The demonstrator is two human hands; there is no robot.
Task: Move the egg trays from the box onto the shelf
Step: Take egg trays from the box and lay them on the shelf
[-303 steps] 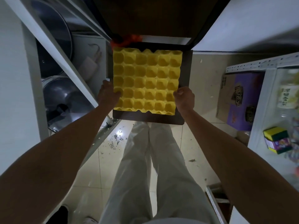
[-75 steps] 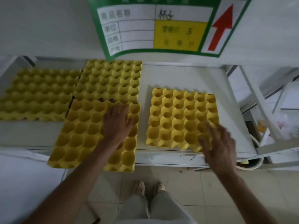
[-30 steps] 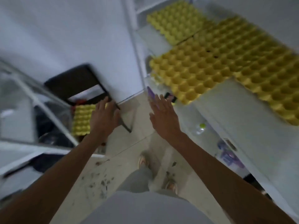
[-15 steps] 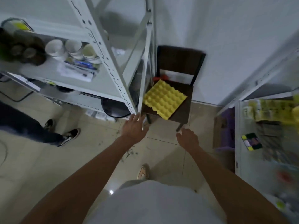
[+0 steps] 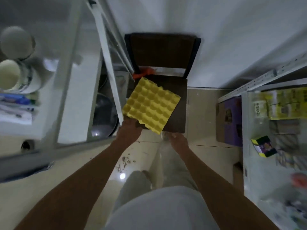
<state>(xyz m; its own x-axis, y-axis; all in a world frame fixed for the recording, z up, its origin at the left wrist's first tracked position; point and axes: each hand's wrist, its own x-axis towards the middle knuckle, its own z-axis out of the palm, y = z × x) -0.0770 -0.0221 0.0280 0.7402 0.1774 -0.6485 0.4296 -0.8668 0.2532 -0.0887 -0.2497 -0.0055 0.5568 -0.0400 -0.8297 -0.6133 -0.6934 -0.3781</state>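
A yellow egg tray lies flat and turned at an angle on the seat of a dark brown chair that stands against the white wall. My left hand is at the tray's near-left corner and touches its edge; its fingertips are blurred against the tray. My right hand hovers just before the chair's front edge, a little below the tray's near corner, and holds nothing. The shelf with the other trays is out of view.
A white metal rack with cups stands close on the left, a steel pot under it. On the right are a stocked shelf and a purple carton on the floor. An orange object lies behind the tray.
I have turned from the shelf and come up to the chair. Both hands have reached forward; the left now meets the tray's corner, the right nears the seat's edge.
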